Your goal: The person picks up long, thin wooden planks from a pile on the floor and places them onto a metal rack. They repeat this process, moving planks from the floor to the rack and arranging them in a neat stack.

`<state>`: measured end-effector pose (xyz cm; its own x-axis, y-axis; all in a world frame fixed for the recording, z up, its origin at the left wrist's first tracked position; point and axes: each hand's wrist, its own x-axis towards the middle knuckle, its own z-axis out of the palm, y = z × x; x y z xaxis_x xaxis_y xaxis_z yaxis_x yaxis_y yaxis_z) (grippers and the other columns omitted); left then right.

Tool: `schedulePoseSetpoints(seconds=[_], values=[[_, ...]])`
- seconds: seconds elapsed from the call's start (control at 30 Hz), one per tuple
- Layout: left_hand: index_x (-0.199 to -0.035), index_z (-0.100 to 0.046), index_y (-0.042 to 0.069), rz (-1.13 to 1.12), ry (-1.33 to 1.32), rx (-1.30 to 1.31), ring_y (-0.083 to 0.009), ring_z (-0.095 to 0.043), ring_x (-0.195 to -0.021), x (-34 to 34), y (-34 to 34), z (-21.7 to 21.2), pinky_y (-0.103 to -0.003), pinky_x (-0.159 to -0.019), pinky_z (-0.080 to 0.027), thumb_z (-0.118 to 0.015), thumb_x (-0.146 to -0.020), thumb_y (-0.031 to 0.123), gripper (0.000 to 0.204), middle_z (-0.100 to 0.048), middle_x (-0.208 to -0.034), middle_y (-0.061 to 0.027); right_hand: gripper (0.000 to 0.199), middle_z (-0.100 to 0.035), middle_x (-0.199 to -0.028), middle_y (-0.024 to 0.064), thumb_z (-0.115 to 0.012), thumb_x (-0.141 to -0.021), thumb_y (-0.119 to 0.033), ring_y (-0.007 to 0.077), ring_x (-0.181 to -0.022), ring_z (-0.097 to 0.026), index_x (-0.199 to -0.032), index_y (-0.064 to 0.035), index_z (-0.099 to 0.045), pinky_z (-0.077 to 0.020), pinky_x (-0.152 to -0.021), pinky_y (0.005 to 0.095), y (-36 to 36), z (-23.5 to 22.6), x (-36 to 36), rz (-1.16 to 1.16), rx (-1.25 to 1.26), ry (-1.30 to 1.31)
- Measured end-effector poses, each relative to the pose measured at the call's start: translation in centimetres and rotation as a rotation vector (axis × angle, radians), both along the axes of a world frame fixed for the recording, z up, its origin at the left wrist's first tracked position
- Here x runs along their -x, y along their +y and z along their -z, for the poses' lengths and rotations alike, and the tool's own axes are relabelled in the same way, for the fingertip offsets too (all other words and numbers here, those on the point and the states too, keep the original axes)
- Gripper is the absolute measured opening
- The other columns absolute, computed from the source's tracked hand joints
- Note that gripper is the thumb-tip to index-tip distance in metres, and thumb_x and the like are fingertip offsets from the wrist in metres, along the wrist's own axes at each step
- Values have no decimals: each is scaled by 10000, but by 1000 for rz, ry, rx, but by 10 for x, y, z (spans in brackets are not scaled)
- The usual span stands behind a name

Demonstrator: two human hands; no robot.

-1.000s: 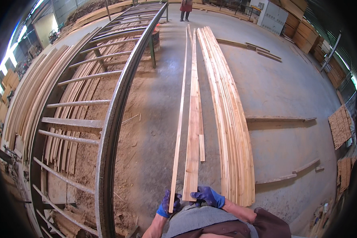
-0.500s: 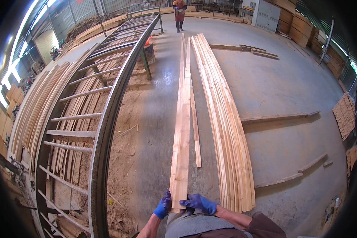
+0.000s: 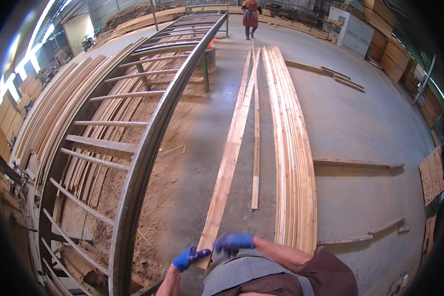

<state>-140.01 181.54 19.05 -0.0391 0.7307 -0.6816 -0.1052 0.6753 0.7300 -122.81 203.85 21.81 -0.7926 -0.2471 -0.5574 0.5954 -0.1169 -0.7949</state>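
Over grey concrete (image 3: 350, 128), grasped long pale-wood board (image 3: 225, 172) in blue-gloved left hand (image 3: 187, 258); couldn't tell blue-gloved right hand's (image 3: 233, 241) grip; likely needed steadying.

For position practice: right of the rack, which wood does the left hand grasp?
The slanting lumber ending in the left hand; the narrow strip and thick bundle lie farther right.

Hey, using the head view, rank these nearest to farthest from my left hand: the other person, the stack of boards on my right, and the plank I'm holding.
1. The plank: in your left hand.
2. The stack of boards: on your right.
3. The other person: far ahead, beyond the stack.
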Motion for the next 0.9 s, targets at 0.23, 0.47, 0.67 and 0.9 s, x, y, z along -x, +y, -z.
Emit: schedulePoseSetpoints(seconds=[0.23,0.47,0.67,0.9], values=[[-1129,-654,6,88,423,275,-350,-667,-876,7,-91,-91,-451,-764,-519,-701,-828,551,625,-691,-915,-230,646,-624,-1267,132,-537,-936,-610,218,-1077,-632,-1381,-143,-491,-531,-855,441,85,162,94,802,433,-240],[-779,-654,-13,115,852,326,-447,-644,-670,-22,-204,-68,-526,-602,-501,-701,-823,471,488,-632,-702,-278,637,-661,-1182,110,-488,-932,-649,299,-1059,-640,-1274,-119,-575,-522,-943,490,147,194,232,1251,744,103],[-793,-659,28,218,959,619,-415,-667,-718,-19,-177,-111,-503,-679,-536,-639,-892,381,367,-666,-752,-234,697,-674,-868,110,-430,-884,-760,267,-751,-660,-1041,-108,-619,-578,-689,431,190,224,280,1426,644,43],[-796,-659,-21,-13,792,508,-463,-645,-692,93,-4,-74,-531,-582,-493,-736,-781,559,585,-635,-714,-292,590,-669,-996,45,-515,-891,-695,254,-910,-659,-1141,-168,-601,-552,-847,473,141,195,284,1208,1083,-43]])
